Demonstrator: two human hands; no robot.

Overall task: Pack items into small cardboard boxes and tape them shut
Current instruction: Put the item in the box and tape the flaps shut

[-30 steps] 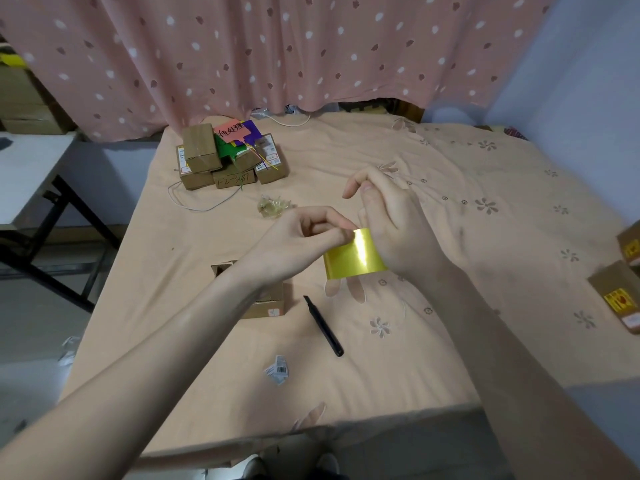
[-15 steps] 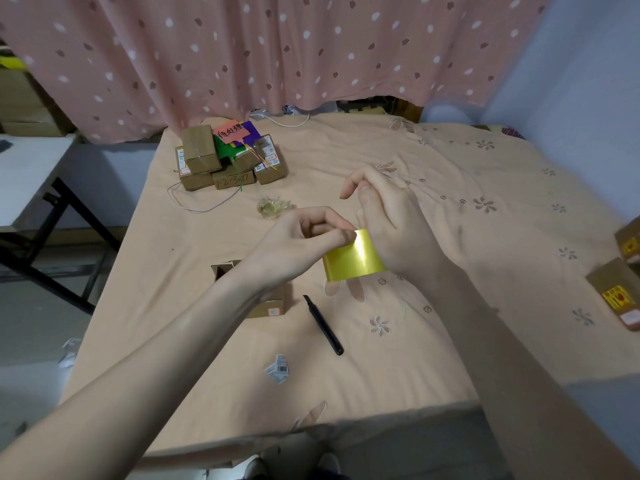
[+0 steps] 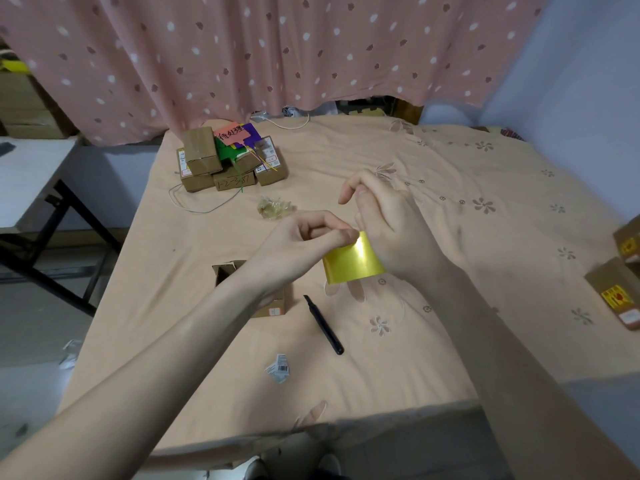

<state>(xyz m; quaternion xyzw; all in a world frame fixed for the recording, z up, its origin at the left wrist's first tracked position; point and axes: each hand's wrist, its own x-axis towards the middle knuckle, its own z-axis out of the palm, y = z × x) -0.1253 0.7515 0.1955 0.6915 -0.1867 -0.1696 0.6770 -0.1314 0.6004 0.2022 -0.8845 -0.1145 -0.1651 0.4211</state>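
Observation:
A shiny yellow roll of tape (image 3: 351, 263) is held up over the bed between both hands. My right hand (image 3: 391, 226) grips the roll from its right side, index finger raised. My left hand (image 3: 308, 244) pinches at the roll's top left edge with thumb and fingertips. Below my left wrist an open small cardboard box (image 3: 228, 273) sits on the sheet, partly hidden by my forearm; its contents cannot be seen. A black pen-like cutter (image 3: 323, 323) lies just right of it.
A pile of taped small boxes (image 3: 202, 161) with coloured cards stands at the bed's far left. A crumpled clear wrapper (image 3: 275, 207), a torn label (image 3: 278, 367) and a thin wire (image 3: 194, 206) lie on the sheet. More boxes (image 3: 616, 292) sit at the right edge. A folding table (image 3: 31, 174) stands left.
Almost nothing moved; both hands stay at the yellow roll, with my left fingertips shifting slightly at its top edge.

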